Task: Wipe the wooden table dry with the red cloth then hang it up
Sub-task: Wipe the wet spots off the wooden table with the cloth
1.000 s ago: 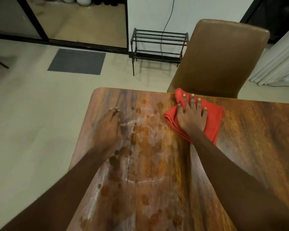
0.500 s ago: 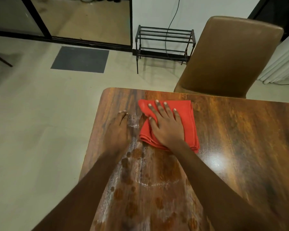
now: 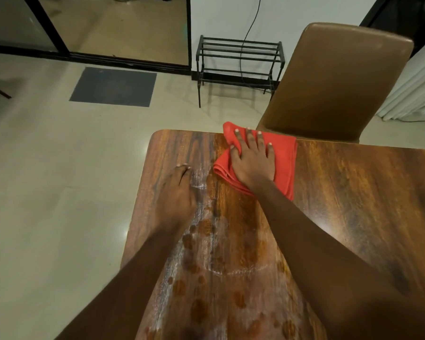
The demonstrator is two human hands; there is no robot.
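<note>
The bench (image 3: 353, 204) is finished in glossy, dark-grained wood, dulled by wet blotches and whitish streaks near its left edge. The red cloth (image 3: 286, 158) at the far edge is of soft, matt fabric. The chair (image 3: 341, 82) is covered in smooth brown leather-like material.

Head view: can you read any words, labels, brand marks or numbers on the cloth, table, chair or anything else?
None. The red cloth, wooden table, brown chair, black rack and grey mat show no lettering, tags or numbers.
</note>
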